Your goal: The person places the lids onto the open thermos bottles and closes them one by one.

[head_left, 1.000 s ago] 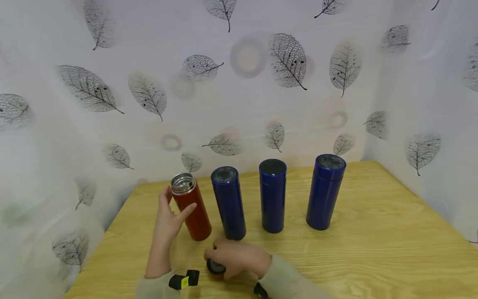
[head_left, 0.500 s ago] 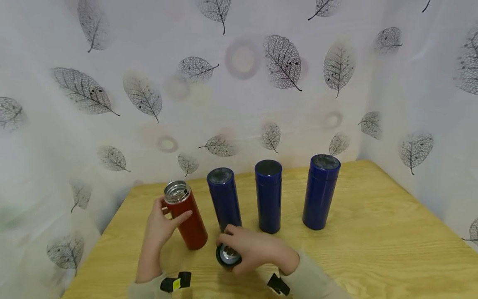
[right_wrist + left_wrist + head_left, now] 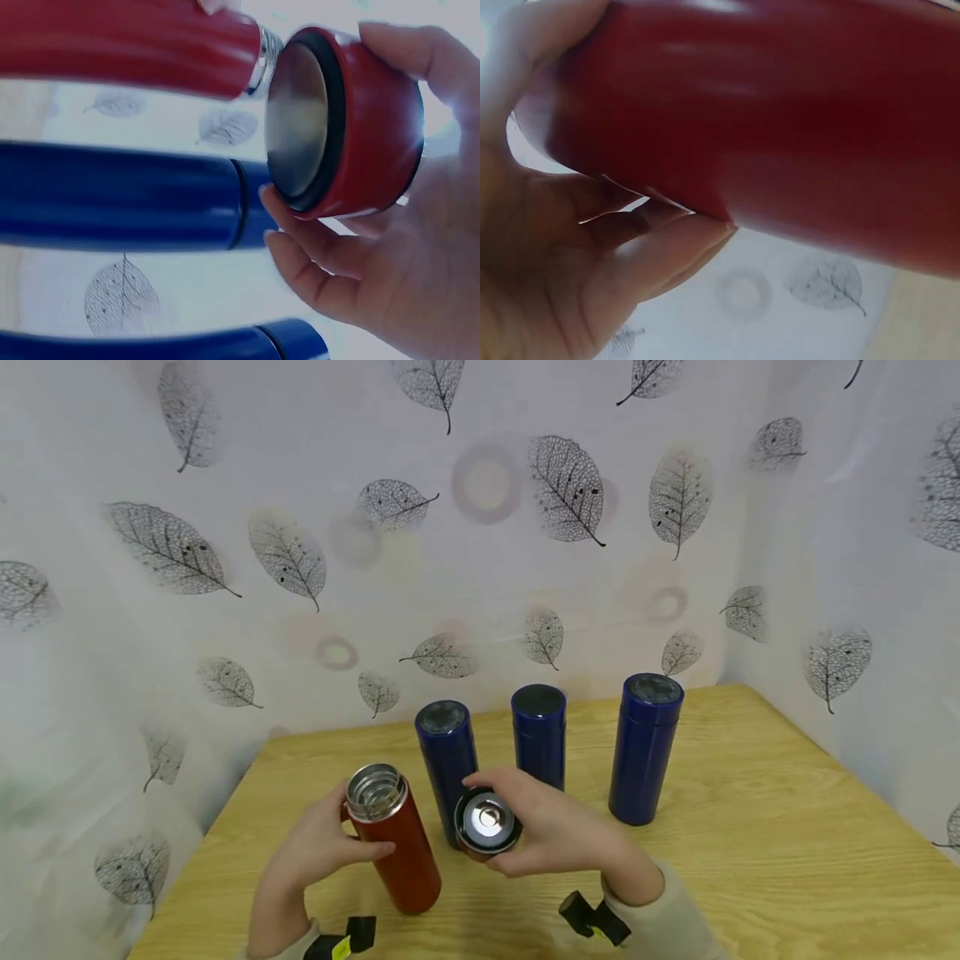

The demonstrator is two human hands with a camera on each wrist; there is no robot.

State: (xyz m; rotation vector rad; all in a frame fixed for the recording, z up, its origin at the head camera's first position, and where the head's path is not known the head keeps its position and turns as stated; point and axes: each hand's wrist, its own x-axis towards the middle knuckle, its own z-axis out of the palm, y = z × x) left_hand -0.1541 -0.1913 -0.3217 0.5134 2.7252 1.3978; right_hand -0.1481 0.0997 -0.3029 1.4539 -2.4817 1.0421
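My left hand (image 3: pixel 318 843) grips a red thermos bottle (image 3: pixel 408 868) around its upper part, thumb on the near side. The bottle is uncapped, its steel neck and mouth bare. The left wrist view shows fingers and thumb curled round the bottle's smooth wall. My right hand (image 3: pixel 558 827) holds the bottle's red lid (image 3: pixel 382 127) at its sides. The lid's black-ringed silvery underside (image 3: pixel 489 820) is turned toward the head camera. It is held just right of the bottle's mouth, overlapping the leftmost blue thermos in the head view.
Behind my hands stand three capped blue thermoses: a left one (image 3: pixel 447 747), a middle one (image 3: pixel 540 743) and a right one (image 3: pixel 647 760). All are upright on the wooden table (image 3: pixel 757 835). A leaf-patterned white curtain (image 3: pixel 480 560) hangs behind and along both sides.
My right hand has lifted the lid off the table and tilted its underside into view. My left hand has brought the red thermos bottle nearer to me and slightly right.
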